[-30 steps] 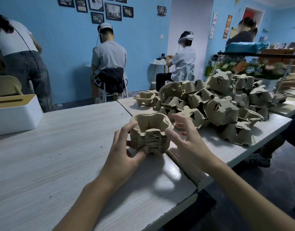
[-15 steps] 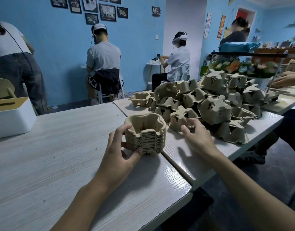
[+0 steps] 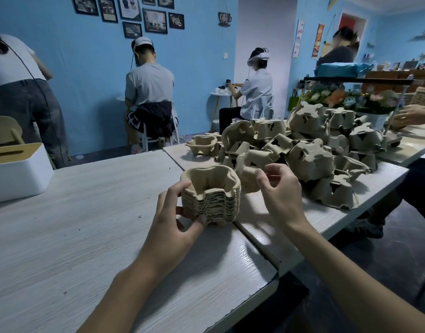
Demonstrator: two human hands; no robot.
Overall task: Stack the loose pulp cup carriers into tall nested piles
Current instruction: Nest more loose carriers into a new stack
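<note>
Left hand (image 3: pixel 175 219) grip clamped on nested stack (image 3: pixel 210 195) at desk (image 3: pixel 86 224) seam; right hand (image 3: pixel 277 191) pinches loose carrier (image 3: pixel 251 168) beside heap (image 3: pixel 310 150); bare desk leftward.

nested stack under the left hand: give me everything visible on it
The nested stack is tan moulded pulp, roughly ten carriers seated into one another, their wavy rims showing as tight layers down the side. It stands upright and open-topped, the top cavity empty, on the near table by the seam with the next one. The left hand grips its left side, thumb low at the front. The right hand is beside it, not touching.
</note>
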